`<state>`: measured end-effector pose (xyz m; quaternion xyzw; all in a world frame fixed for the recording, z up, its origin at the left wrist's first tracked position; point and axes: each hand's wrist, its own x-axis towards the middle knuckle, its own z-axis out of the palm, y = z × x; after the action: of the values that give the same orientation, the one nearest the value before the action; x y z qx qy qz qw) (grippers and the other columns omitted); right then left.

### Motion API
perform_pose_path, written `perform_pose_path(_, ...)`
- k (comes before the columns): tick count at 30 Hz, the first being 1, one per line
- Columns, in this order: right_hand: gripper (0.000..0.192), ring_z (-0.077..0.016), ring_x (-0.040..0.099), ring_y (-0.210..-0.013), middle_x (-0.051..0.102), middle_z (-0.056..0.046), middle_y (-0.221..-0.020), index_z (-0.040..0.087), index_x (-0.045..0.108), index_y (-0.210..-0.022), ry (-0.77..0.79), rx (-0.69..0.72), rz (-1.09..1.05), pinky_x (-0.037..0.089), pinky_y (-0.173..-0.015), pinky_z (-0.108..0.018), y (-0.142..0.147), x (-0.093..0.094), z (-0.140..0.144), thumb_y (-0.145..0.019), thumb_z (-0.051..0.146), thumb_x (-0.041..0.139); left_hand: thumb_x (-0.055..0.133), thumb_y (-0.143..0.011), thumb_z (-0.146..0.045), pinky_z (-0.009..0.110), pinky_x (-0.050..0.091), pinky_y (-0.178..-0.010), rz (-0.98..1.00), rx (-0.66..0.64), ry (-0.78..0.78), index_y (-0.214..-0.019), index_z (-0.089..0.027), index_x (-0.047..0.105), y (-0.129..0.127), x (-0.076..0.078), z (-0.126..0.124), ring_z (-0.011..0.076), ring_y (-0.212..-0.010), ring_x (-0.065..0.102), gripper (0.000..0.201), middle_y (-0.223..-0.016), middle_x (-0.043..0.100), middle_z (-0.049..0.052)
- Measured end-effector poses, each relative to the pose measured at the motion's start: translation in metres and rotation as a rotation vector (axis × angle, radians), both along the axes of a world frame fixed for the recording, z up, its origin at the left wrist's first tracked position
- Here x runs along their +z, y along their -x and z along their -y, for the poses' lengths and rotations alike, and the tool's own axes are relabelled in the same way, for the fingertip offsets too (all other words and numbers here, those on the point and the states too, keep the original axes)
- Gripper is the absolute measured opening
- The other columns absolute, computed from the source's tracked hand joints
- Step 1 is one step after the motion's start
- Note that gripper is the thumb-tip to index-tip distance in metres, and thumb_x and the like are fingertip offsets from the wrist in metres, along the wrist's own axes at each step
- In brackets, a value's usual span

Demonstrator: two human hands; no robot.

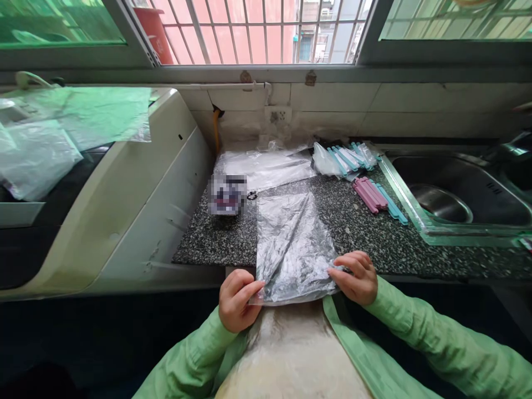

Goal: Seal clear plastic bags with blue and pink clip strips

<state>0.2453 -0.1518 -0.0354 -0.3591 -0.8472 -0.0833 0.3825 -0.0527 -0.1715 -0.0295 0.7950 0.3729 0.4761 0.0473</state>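
Observation:
A clear plastic bag [293, 244] lies partly on the speckled counter, its near end hanging past the front edge toward me. My left hand [240, 300] pinches the bag's near left corner between thumb and fingers. At the near right corner, my right hand [355, 277] has its thumb and fingertips closed on the plastic. Behind this bag, more clear plastic bags [266, 166] are spread flat near the wall. Pink sealing clips [369, 195] and blue sealing clips [390, 204] lie side by side to the right.
A blurred-out item [227, 195] stands left of the bag. More blue clips [349, 159] sit in plastic by the wall. A steel sink [453, 183] holds a metal bowl [443, 203] at right. A white appliance [137, 199] borders the counter at left, plastic sheets over it.

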Motion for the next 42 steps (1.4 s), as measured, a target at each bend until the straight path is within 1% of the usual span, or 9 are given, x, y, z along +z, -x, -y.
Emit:
perform_pose_path(5, 0.014, -0.0167, 0.055, -0.075, 0.059, -0.005, -0.081, 0.024, 0.062, -0.08, 0.275, 0.128, -0.154, 0.046, -0.068, -0.034, 0.001, 0.022, -0.012, -0.076, 0.021, 0.049, 0.053, -0.072, -0.015, 0.027, 0.043, -0.058, 0.084, -0.046, 0.124, -0.077, -0.016, 0.06, -0.001, 0.021, -0.013, 0.0141, -0.068, 0.049, 0.009, -0.071, 0.049, 0.004)
perform_pose_path(11, 0.018, -0.0155, 0.056, -0.071, 0.059, -0.006, -0.074, 0.02, 0.057, -0.069, 0.523, 0.195, -0.265, 0.047, -0.066, -0.03, 0.001, 0.05, -0.05, -0.08, 0.03, 0.047, 0.052, -0.077, -0.032, 0.025, 0.041, -0.058, 0.343, -0.088, 0.479, -0.067, -0.014, 0.057, -0.011, 0.042, -0.064, 0.012, -0.065, 0.049, 0.021, -0.071, 0.051, 0.004)
perform_pose_path(16, 0.033, -0.0143, 0.052, -0.063, 0.057, -0.004, -0.067, 0.018, 0.054, -0.061, 0.713, 0.018, -0.335, 0.043, -0.06, -0.027, 0.005, 0.052, -0.092, -0.075, 0.048, 0.05, 0.057, -0.068, -0.053, 0.025, 0.037, -0.057, 0.572, -0.039, 0.682, -0.06, -0.013, 0.057, -0.023, 0.034, -0.114, 0.0102, -0.058, 0.044, 0.041, -0.059, 0.05, 0.001)
perform_pose_path(20, 0.046, -0.0117, 0.046, -0.054, 0.053, -0.001, -0.056, 0.017, 0.053, -0.058, 0.887, -0.117, -0.411, 0.039, -0.053, -0.024, 0.011, 0.043, -0.131, -0.065, 0.063, 0.05, 0.043, -0.067, -0.069, 0.025, 0.033, -0.051, 0.661, -0.016, 0.841, -0.067, -0.012, 0.062, -0.024, 0.019, -0.13, 0.0097, -0.051, 0.04, 0.06, -0.055, 0.049, 0.001)
perform_pose_path(23, 0.048, -0.0092, 0.041, -0.05, 0.049, 0.001, -0.051, 0.017, 0.051, -0.055, 0.925, -0.141, -0.42, 0.035, -0.049, -0.023, 0.015, 0.036, -0.154, -0.06, 0.064, 0.051, 0.039, -0.068, -0.07, 0.029, 0.038, -0.06, 0.469, 0.031, 0.784, -0.068, -0.013, 0.064, -0.021, 0.01, -0.123, 0.0136, -0.061, 0.047, 0.062, -0.063, 0.056, 0.004)
perform_pose_path(30, 0.043, -0.0071, 0.034, -0.045, 0.04, 0.004, -0.044, 0.017, 0.046, -0.048, 0.955, -0.214, -0.35, 0.029, -0.045, -0.022, 0.021, 0.024, -0.18, -0.06, 0.058, 0.051, 0.055, -0.073, -0.041, 0.033, 0.036, -0.074, 0.03, 0.204, 0.609, -0.064, -0.019, 0.065, -0.029, -0.001, -0.095, 0.0176, -0.074, 0.051, 0.026, -0.068, 0.06, 0.004)
perform_pose_path(34, 0.037, -0.0085, 0.039, -0.047, 0.046, 0.002, -0.045, 0.017, 0.048, -0.049, 0.934, -0.29, -0.272, 0.033, -0.048, -0.022, 0.023, 0.022, -0.188, -0.062, 0.051, 0.053, 0.057, -0.071, -0.03, 0.033, 0.035, -0.071, -0.039, 0.269, 0.586, -0.059, -0.018, 0.063, -0.035, -0.003, -0.095, 0.0171, -0.071, 0.049, 0.018, -0.064, 0.058, 0.003)
perform_pose_path(37, 0.031, -0.0118, 0.05, -0.057, 0.059, -0.002, -0.059, 0.015, 0.059, -0.064, 0.86, -0.36, -0.277, 0.04, -0.056, -0.024, 0.016, 0.023, -0.189, -0.066, 0.045, 0.054, 0.055, -0.072, -0.027, 0.032, 0.034, -0.07, -0.04, 0.279, 0.563, -0.056, -0.017, 0.059, -0.037, -0.004, -0.097, 0.0161, -0.068, 0.048, 0.019, -0.062, 0.056, 0.003)
perform_pose_path(42, 0.038, -0.0158, 0.057, -0.067, 0.065, -0.006, -0.076, 0.015, 0.063, -0.083, 0.774, -0.397, -0.271, 0.045, -0.065, -0.028, -0.018, 0.018, -0.165, -0.074, 0.047, 0.047, 0.053, -0.073, -0.028, 0.031, 0.034, -0.068, -0.001, 0.272, 0.55, -0.053, -0.018, 0.056, -0.035, -0.005, -0.097, 0.0152, -0.066, 0.048, 0.022, -0.059, 0.054, 0.002)
